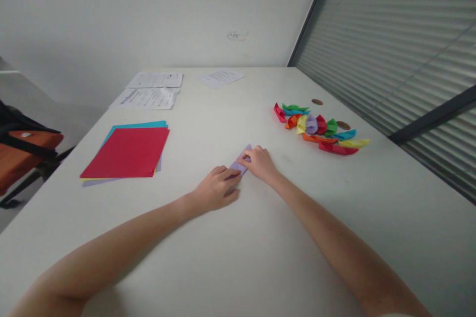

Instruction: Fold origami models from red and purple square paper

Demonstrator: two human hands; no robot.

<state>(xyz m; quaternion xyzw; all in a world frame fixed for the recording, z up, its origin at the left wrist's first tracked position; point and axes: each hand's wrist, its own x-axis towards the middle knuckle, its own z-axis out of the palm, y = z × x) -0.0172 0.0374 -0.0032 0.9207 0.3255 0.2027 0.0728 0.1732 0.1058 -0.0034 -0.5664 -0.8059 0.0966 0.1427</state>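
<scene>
A small folded piece of purple paper [243, 152] lies on the white table between my hands, partly hidden under the fingers. My left hand [217, 188] rests on the tabletop, its fingers stretched out and the fingertips pressing the paper's near left part. On the paper's right side, my right hand [260, 162] pinches an edge between thumb and forefinger. Over to the left sits a stack of coloured paper sheets [126, 152], red on top, with blue, yellow and purple edges showing. Several folded paper boats [322, 126] in mixed colours are grouped at the right.
Printed sheets [148, 98] lie at the table's far left, and another printed sheet [220, 78] is near the back edge. Two brown round spots [342, 125] are by the right edge, below the window blinds [394, 34]. An orange and black chair [28, 153] stands left of the table.
</scene>
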